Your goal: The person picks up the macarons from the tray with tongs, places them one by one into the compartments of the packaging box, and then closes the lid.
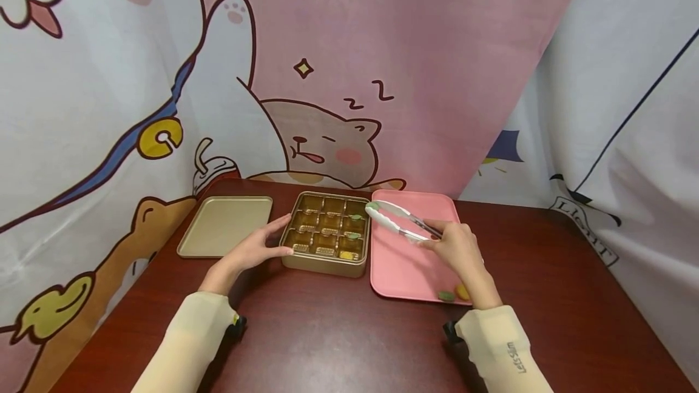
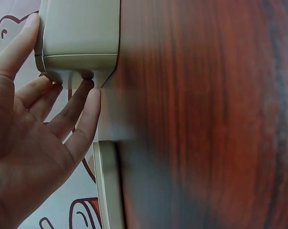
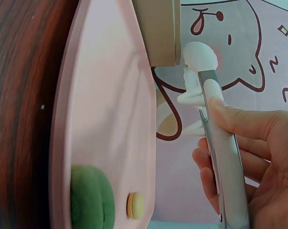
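Note:
My right hand [image 1: 455, 250] grips white-tipped metal tongs [image 3: 225, 157] above the pink tray. Pinched in the tong tips is a green macaron [image 1: 373, 205], at the right rim of a gold tin box [image 1: 322, 264]. Gold compartments divide the box's inside; its right column holds two green pieces [image 1: 355, 217] and a yellow piece [image 1: 348, 255] at the front. My left hand [image 1: 255, 250] rests against the box's left side, fingers extended, thumb near the front corner. On the pink tray's [image 1: 404, 272] near end lie a green macaron [image 1: 446, 296] and a yellow macaron [image 3: 135, 205].
A flat gold lid [image 1: 226, 223] lies left of the box on the dark red wooden table [image 1: 338, 332]. Printed cartoon cloth [image 1: 437, 77] hangs behind the table and along both sides.

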`<state>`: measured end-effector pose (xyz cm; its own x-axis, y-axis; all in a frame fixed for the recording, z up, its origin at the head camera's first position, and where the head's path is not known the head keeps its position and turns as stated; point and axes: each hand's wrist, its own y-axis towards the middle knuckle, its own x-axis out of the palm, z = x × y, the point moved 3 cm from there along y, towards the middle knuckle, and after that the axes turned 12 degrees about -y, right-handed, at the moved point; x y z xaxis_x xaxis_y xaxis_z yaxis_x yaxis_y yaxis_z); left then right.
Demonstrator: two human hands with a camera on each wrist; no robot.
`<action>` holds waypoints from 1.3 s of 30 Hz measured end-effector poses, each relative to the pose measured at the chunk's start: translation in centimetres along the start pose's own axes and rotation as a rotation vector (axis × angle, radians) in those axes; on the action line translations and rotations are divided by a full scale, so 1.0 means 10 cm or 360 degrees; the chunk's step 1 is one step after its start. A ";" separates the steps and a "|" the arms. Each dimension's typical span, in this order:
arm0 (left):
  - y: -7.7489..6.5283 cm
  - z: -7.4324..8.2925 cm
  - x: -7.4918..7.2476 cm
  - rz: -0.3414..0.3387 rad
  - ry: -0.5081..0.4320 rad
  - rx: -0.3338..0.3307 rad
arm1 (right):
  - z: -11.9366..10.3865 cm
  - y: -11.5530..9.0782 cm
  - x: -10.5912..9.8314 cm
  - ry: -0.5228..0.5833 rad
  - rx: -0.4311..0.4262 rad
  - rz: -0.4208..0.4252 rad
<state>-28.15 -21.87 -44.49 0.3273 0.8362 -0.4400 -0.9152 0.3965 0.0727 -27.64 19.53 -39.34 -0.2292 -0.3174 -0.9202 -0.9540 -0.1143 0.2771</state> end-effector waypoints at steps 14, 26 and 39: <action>0.01 -0.02 0.01 0.0015 0.0007 -0.0001 | -0.24 0.13 0.11 0.0076 -0.0082 0.0015; 0.00 0.00 0.01 0.0016 0.0012 0.0024 | -0.47 0.20 0.22 0.0047 -0.0156 0.0061; 0.00 -0.02 0.01 0.0018 0.0023 0.0014 | -0.50 0.23 0.25 0.0108 -0.0137 -0.0094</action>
<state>-28.22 -21.87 -44.72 0.3133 0.8351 -0.4521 -0.9167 0.3903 0.0858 -29.43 13.79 -39.67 -0.1565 -0.3704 -0.9156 -0.9447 -0.2145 0.2482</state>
